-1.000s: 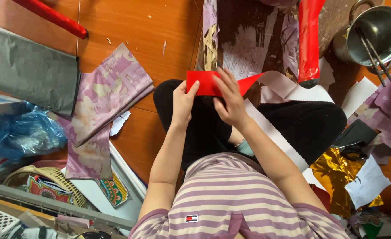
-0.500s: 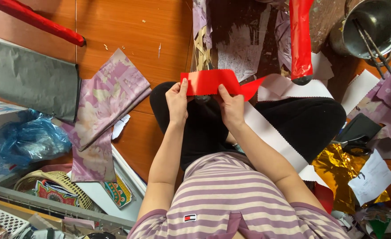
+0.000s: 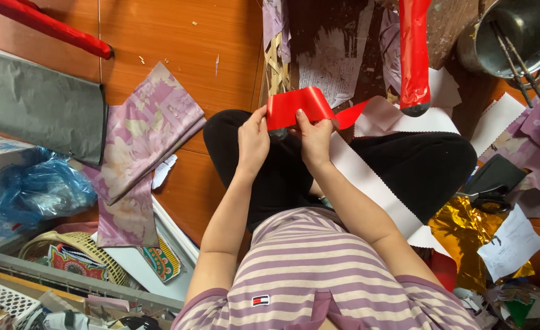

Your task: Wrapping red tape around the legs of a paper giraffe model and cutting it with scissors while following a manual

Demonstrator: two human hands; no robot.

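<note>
Paper fills the floor round the seated person. Far left of the left hand (image 3: 253, 142) lies a grey sheet (image 3: 38, 104), with a red roll (image 3: 44, 25) above it and a crumpled blue bag (image 3: 38, 186) below. Nearer that hand, a folded mauve flowered paper (image 3: 142, 146) spreads on the orange floor (image 3: 178, 36); below it sit a woven basket (image 3: 80, 247) and a bright patterned card (image 3: 159, 260).

Both hands are closed on a red strip (image 3: 297, 105) held over the lap: the left hand pinches its left end, thumb and fingers shut, and the right hand (image 3: 314, 139) grips it just beside, fingers curled behind the middle. The strip arches up between them, its tail trailing right. A white scalloped band (image 3: 368, 183) runs down across the black trousers from under the right hand.

Right of the right hand hangs a glossy red sheet (image 3: 414, 55); farther right stand a steel pot (image 3: 517, 33) and, lower, crumpled gold foil (image 3: 465, 235) and a white slip (image 3: 511, 244).

Against half a second ago, the hands are closer together and the strip bows higher.
</note>
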